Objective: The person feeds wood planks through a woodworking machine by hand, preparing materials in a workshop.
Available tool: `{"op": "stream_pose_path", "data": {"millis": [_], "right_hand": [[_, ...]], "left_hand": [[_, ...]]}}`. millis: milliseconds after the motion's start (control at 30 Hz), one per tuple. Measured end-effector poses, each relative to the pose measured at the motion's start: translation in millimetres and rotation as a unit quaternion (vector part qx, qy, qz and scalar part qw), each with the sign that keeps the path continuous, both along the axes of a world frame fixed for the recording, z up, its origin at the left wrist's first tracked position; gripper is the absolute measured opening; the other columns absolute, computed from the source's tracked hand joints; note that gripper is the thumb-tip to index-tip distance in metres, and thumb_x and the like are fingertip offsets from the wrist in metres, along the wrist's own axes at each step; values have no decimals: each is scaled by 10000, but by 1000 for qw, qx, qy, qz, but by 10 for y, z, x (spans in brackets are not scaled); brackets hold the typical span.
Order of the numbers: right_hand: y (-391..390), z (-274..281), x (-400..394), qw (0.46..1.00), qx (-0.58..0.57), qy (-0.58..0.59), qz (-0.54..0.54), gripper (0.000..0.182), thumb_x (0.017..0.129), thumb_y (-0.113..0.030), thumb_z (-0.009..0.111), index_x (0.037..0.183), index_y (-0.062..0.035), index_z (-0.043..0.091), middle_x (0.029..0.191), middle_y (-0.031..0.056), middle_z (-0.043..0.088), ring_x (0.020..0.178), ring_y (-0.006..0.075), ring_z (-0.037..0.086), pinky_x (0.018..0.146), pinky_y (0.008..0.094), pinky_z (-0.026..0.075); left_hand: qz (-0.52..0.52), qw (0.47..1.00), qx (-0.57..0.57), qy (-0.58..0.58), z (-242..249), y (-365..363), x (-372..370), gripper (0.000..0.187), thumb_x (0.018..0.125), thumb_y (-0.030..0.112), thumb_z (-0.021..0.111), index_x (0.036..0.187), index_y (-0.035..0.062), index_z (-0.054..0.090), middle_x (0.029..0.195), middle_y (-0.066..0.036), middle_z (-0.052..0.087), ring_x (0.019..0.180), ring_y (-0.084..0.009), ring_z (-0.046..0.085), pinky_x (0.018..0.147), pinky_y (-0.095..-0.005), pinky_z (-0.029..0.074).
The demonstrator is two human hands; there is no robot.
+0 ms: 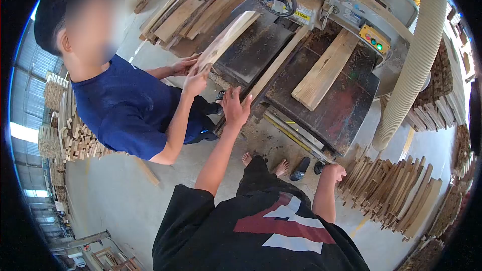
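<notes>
My left hand [236,108] is at the near end of a narrow wooden strip [278,62] on the saw machine. Its fingers are apart; the thumb seems to touch the strip's end. My right hand [334,172] is curled closed beside the front corner of the dark machine table [334,120]; whatever is inside it, if anything, is hidden. A wide wooden board [326,70] lies on that table, its far end under the machine head. To my left, a co-worker in a blue shirt holds a long board [226,40] with both hands.
Loose boards [193,12] are piled beyond the co-worker. A ribbed hose [414,65] hangs at the right, near a yellow button panel [374,38]. Upright wooden strips [391,190] crowd the floor at my right. Sandals [300,168] lie by my bare feet.
</notes>
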State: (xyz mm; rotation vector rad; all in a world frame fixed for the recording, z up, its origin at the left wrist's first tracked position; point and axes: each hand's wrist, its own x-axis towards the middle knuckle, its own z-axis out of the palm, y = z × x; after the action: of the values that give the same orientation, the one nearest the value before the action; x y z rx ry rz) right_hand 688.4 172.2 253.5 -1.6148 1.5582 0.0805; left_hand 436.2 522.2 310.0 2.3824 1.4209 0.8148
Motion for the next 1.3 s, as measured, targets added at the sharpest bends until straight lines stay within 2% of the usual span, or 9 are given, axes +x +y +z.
{"op": "stream_pose_path", "data": {"millis": [100,133,233,400,667,833,1300], "right_hand": [[70,104,-20,1000,-18,1,7,658,1040,-515,293,1456,-49,498,1510,203,470,1355,399,479,1117,515,422],[-10,-49,19,1000,-11,-10,14,650,1046,-519,283,1458,-64,497,1516,205,457,1351,406,478,1112,521,425],[-40,-162,68,999,-39,1,24,658,1021,-498,294,1408,-36,556,1495,172,506,1346,379,497,1101,516,432],[-88,-389,82,995,-82,-40,51,656,1027,-494,298,1421,-29,541,1483,203,504,1340,404,492,1096,530,435],[-96,-316,49,988,-86,-82,96,652,1033,-471,320,1390,20,556,1468,287,481,1323,449,492,1105,538,425],[-93,-304,47,988,-79,-91,98,655,1034,-483,336,1393,19,553,1461,296,481,1319,458,491,1109,540,419],[-113,-316,20,981,-69,-128,125,643,1055,-488,349,1415,16,520,1458,295,457,1327,445,463,1093,535,398]], "left_hand": [[-4,1000,4,-4,2,-36,28,582,993,496,578,1394,79,520,1417,-264,468,1310,-451,442,1086,-600,324],[-5,1000,10,-1,22,-51,41,575,988,480,591,1392,77,522,1403,-259,477,1301,-451,450,1083,-592,330],[-19,998,52,9,70,-69,86,547,969,445,623,1362,70,549,1351,-230,511,1257,-432,483,1047,-561,366],[-71,988,134,24,117,-98,93,516,946,417,655,1322,71,580,1316,-185,536,1206,-372,513,984,-532,397],[-120,983,138,6,218,-162,111,488,925,361,690,1298,60,597,1265,-186,575,1169,-395,540,976,-514,414],[-120,979,164,20,259,-157,125,479,928,348,692,1294,54,598,1267,-197,574,1197,-405,530,987,-525,410],[-115,983,144,13,217,-137,117,466,948,347,667,1294,47,580,1291,-212,552,1194,-418,520,993,-534,407]]}}
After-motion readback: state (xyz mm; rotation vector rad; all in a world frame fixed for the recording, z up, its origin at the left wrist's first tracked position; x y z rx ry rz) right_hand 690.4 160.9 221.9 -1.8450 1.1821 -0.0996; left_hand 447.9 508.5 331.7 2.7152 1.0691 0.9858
